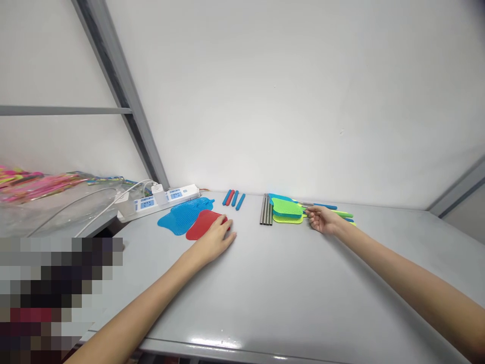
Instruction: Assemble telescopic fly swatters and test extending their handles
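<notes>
My left hand (215,241) rests on a red fly swatter head (199,226), its fingers spread and partly covering it. Blue fly swatter heads (181,215) lie just behind and to the left of the red one. On the right, my right hand (322,219) has its fingers pinched at the shaft of a green fly swatter (287,207), on a stack of blue, green and yellow swatters. Several metal tubes (265,210) lie side by side against the left of this stack. Between the two groups, blue and red handles (234,198) sit in a row near the wall.
A white power strip (159,201) with plugs and cables stands at the table's back left. Beyond it lie clear plastic bags with colourful items (56,187). A grey metal frame post (129,101) rises at the left. A white wall (288,101) bounds the grey table (280,288).
</notes>
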